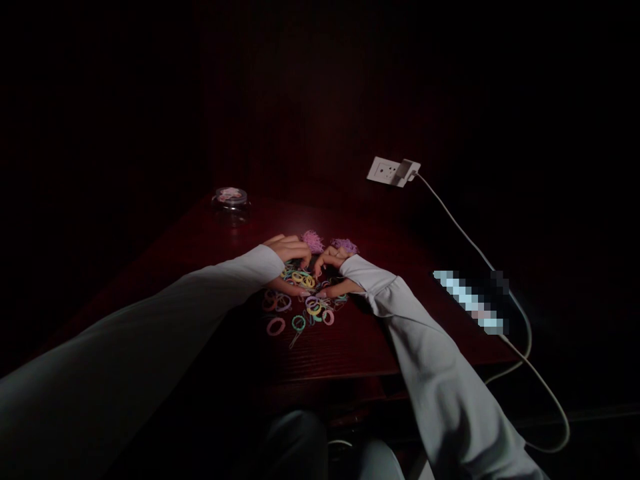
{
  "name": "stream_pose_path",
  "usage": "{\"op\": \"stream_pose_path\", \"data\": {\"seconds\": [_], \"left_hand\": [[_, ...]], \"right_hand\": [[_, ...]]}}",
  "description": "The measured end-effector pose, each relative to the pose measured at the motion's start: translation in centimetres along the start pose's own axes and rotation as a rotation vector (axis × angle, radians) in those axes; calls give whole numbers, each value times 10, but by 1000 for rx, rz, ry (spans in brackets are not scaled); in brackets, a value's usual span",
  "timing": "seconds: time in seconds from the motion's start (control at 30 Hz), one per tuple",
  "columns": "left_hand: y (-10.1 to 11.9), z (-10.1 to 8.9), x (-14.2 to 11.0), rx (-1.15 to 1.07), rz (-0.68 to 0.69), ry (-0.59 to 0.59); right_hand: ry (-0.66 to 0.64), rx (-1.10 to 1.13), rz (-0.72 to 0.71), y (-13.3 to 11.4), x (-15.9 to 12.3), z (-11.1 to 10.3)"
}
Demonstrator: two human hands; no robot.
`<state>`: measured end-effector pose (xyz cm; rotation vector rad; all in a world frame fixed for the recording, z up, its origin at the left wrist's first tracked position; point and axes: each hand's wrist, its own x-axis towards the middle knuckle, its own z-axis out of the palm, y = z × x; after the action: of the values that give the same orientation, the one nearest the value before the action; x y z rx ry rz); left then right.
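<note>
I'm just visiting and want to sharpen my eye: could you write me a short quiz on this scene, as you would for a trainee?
1. True or false: the lidded jar stands between the two hands.
2. Which bundle is closer to the right hand? (A) pink (B) purple
3. Fill in the missing word: many coloured ____ lie between the left hand and the right hand.

Key:
1. False; the lidded jar stands farther back on the table, off to the left.
2. B, the purple bundle.
3. Rings.
</note>
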<state>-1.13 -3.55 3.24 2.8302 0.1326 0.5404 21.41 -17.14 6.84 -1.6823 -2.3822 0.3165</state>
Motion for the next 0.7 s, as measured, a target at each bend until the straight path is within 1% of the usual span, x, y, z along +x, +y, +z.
{"op": "stream_pose_path", "data": {"seconds": [0.1,0.2,0.33,0.43,0.5,0.6,0.7], "left_hand": [[1,0,0,15,-1,17],[1,0,0,10,13,19],[1,1,-1,-8,23,25],[2,1,0,-21,21,34],[3,0,0,-22,18,34],[4,0,0,-16,12,34],[3,-1,0,-14,22,43]], "right_hand": [[55,-18,36,-3,1,1],[62,-19,34,-1,-3,-5],[-17,-5,11,5,-7,-12],[-68,10,-1,6,-5,-9],[-75,22,-11,5,-2,-4],[-30,40,-8,2,1,1],[39,44,19,1,2,1]]}}
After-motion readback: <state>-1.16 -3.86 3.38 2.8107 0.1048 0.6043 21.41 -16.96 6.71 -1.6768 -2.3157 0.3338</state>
